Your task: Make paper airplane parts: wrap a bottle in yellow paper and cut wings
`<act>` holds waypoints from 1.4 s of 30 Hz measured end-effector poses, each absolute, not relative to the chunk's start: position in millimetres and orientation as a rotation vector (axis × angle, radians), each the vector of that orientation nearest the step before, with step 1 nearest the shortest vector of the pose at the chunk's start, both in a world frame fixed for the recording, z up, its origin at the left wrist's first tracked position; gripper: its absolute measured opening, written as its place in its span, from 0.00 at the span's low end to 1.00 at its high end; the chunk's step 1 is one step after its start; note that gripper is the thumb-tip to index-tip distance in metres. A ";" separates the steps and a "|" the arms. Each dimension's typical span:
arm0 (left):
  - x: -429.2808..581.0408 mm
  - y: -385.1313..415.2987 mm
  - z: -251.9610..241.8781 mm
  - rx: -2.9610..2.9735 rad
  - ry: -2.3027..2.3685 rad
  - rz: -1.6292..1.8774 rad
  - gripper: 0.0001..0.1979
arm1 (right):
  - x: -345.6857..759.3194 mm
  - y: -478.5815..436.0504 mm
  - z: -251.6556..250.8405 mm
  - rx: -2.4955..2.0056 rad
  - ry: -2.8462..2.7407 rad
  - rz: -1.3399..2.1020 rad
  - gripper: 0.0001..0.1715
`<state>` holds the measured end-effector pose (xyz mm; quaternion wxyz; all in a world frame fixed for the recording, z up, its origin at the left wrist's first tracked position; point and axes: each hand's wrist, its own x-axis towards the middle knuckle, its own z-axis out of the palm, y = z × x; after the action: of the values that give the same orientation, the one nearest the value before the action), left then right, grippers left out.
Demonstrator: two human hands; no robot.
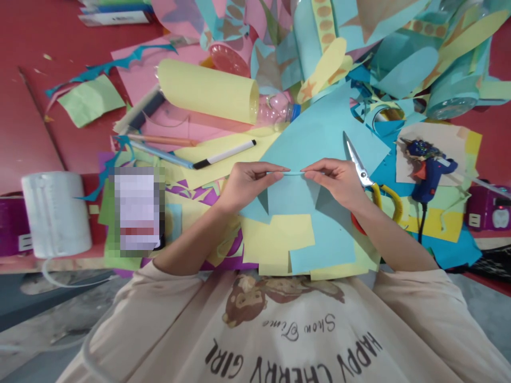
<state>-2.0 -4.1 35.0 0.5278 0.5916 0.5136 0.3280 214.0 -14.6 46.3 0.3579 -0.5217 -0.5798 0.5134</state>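
A narrow light-blue paper strip (295, 173) is stretched level between my two hands. My left hand (251, 183) pinches its left end between thumb and fingers. At the other end, my right hand (335, 178) holds it the same way. Beneath them lies a large light-blue paper sheet (315, 133). Scissors (361, 173) with yellow and red handles rest just beyond my right hand, their handles partly under the right forearm. A white marker (227, 154) with a black cap lies up and left of my left hand.
A glue gun (433, 173) lies at the right on paper. A bottle wrapped in yellow paper (211, 90) lies behind the hands. Farther back are paper-covered bottles and cut shapes. At the left are a blurred-out phone (137, 207) and a white device (58, 213).
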 end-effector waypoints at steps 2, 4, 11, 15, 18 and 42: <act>-2.7 -3.1 34.8 1.397 1.217 0.787 0.17 | 215.2 -14.2 45.5 -1.340 -1.476 1.333 0.07; -3.8 -2.3 33.8 1.407 1.231 0.795 0.16 | 216.9 -13.9 43.3 -1.341 -1.455 1.340 0.08; -6.7 2.1 34.1 1.399 1.246 0.827 0.17 | 223.1 -10.7 40.9 -1.394 -1.423 1.283 0.09; -5.3 1.7 34.0 1.389 1.268 0.788 0.18 | 220.9 -10.2 45.2 -1.386 -1.396 1.319 0.08; -2.6 -1.5 32.8 1.380 1.272 0.768 0.17 | 217.7 -11.4 45.7 -1.381 -1.394 1.378 0.12; 3.7 -5.8 35.7 1.369 1.230 0.735 0.14 | 213.3 -15.3 41.6 -1.326 -1.443 1.416 0.08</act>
<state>3.7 -5.8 35.7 0.5482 0.5779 0.5190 0.3101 213.3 -15.3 41.6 0.3539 -0.5130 -0.5581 0.5478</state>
